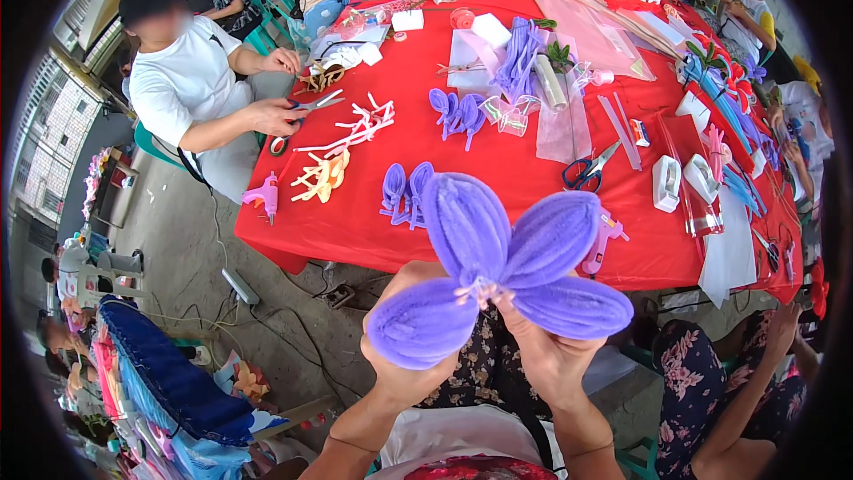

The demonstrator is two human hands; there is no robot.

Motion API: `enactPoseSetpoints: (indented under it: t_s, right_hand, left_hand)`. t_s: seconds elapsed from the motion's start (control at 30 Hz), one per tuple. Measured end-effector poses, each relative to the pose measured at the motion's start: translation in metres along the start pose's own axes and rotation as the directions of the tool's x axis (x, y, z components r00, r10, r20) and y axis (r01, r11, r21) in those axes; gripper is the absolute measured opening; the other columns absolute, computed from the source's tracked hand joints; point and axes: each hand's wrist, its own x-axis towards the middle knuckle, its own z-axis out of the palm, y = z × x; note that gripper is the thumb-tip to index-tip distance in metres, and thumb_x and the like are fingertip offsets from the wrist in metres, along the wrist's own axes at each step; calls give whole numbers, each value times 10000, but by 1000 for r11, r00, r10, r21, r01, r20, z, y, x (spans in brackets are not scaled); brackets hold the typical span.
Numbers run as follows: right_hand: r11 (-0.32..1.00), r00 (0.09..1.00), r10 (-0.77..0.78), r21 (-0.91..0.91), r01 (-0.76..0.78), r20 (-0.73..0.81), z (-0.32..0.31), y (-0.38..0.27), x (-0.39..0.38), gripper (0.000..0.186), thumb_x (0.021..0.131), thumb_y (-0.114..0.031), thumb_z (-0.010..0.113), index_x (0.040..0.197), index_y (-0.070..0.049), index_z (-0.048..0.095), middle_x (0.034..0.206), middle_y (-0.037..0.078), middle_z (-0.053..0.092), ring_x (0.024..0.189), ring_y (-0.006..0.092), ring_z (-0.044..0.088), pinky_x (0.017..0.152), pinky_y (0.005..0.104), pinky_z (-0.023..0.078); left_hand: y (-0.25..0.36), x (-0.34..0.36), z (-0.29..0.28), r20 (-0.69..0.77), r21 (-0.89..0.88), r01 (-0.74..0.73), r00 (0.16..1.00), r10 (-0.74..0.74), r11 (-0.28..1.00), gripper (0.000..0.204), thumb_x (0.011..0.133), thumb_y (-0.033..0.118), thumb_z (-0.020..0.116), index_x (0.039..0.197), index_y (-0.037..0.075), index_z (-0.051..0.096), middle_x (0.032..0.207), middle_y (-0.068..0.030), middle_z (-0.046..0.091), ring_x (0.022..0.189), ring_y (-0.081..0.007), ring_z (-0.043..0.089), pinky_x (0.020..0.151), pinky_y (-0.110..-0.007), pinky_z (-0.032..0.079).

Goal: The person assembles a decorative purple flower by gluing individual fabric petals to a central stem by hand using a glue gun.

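Observation:
A purple pipe-cleaner flower with four looped petals and a pale, wiry centre is held up in front of me. My left hand is closed on it from behind the lower-left petal, fingers mostly hidden. My right hand grips it too, with the thumb at the centre under the lower-right petal. Just beyond the flower, more purple looped pieces lie on the red-covered table, along with a pink glue gun, partly hidden by a petal, and dark-handled scissors.
A co-worker in white holds scissors at the left. Tape dispensers, wrapping sheets and craft pieces cover the table. Other people sit around it, one in floral clothing at my right. Cables and a power strip lie on the floor.

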Motion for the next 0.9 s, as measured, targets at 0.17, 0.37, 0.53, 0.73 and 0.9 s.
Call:
enactPoseSetpoints:
  t_s: [0.17,0.37,0.53,0.73,0.9]
  right_hand:
    - [996,995,94,1,-94,39,1,-4,10,148,726,34,649,870,27,619,829,73,632,738,100,574,671,245,461]
    - [992,992,115,44,-118,52,2,6,8,156,712,56,641,859,41,592,834,86,572,757,135,555,662,247,441]
    - [997,994,-59,-43,63,94,1,14,8,161,713,69,631,865,32,597,842,95,574,751,173,566,661,265,444]
    - [990,986,-120,-65,128,117,1,19,8,176,718,67,626,887,25,604,858,109,585,770,188,573,661,274,448]
    - [996,989,10,-89,3,147,-4,22,14,161,730,31,630,890,16,613,817,102,629,723,169,598,651,268,459]
  left_hand:
    - [-4,3,1,-61,50,58,997,-55,997,186,635,-72,655,815,-47,614,792,-98,625,705,-154,608,642,-252,469]
    - [-8,3,-3,16,108,32,999,-34,994,195,704,-16,676,892,-24,623,839,-73,640,746,-117,592,710,-248,457]
    - [-3,6,4,-76,66,50,996,-45,997,166,617,-100,627,774,-50,619,786,-111,621,694,-177,610,625,-258,466]
    - [-4,5,4,-67,82,38,997,-32,996,187,610,-117,593,786,-55,599,799,-117,610,712,-185,599,637,-255,461]
    - [-19,8,0,29,163,-44,999,40,986,162,658,-88,616,815,-50,600,791,-82,609,686,-133,577,610,-223,445]
